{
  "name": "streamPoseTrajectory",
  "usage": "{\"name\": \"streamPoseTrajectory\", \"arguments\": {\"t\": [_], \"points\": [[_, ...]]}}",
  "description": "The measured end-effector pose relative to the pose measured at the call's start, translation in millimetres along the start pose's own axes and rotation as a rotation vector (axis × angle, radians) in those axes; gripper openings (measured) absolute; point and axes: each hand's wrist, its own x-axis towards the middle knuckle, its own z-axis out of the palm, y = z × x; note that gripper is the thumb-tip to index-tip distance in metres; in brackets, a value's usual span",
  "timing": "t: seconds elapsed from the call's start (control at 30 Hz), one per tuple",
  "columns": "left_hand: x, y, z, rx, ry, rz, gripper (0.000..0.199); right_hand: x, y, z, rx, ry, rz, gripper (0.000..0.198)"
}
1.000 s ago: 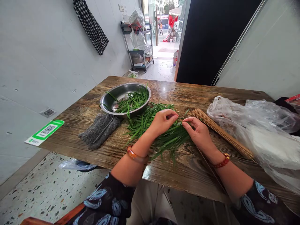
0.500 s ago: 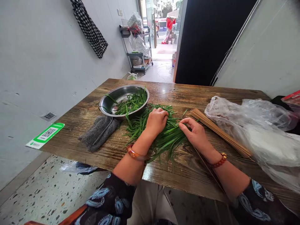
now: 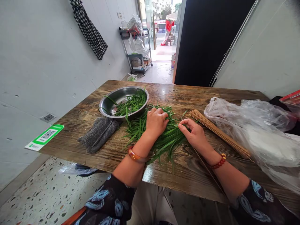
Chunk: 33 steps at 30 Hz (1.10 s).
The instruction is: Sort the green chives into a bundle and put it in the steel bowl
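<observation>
leaves (image 3: pixel 172 139) mostly slant lower-left to upper-right; left hand (image 3: pixel 156 121) curled, right hand (image 3: pixel 194 132) pinching; both grips unclear.

Mid-frame, the left hand (image 3: pixel 156 121) rests curled on long green leaves (image 3: pixel 172 141); the right hand (image 3: pixel 193 132), thumb and forefinger nearly together, is at their right side. A steel bowl (image 3: pixel 112 99) with cut greens (image 3: pixel 132 104) sits left of centre, above a grey cloth (image 3: pixel 97 135). Thin sticks (image 3: pixel 219 132) and plastic bags (image 3: pixel 264 140) lie at right.

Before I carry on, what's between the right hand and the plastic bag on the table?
In the head view, a bundle of thin sticks lies between the right hand and the plastic bag.
</observation>
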Motion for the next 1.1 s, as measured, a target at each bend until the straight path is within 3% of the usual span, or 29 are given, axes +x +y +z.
{"name": "streamPoseTrajectory", "arguments": {"t": [0.17, 0.33, 0.43, 0.57, 0.67, 1.1], "points": [[0, 1, 6, -0.01, -0.026, 0.038, 0.015, 0, 2, 0, -0.012, 0.0, -0.005, 0.022], [1, 3, 7, -0.11, 0.102, -0.031, 0.02, 0, 3, 0, -0.007, 0.007, 0.002, 0.023], [3, 3, 7, -0.316, 0.14, -0.067, 0.013, 1, 3, -1, 0.004, 0.005, -0.001, 0.023], [6, 1, 10, -0.725, 0.082, -0.106, 0.016, 1, 3, -2, 0.024, 0.013, 0.028, 0.026], [6, 1, 11, -0.875, 0.047, -0.098, 0.02, 1, 3, -3, 0.052, 0.0, 0.073, 0.031], [3, 9, 1, -0.892, -0.025, -0.035, 0.008, 0, 4, -3, 0.105, -0.002, 0.114, 0.034]]}}
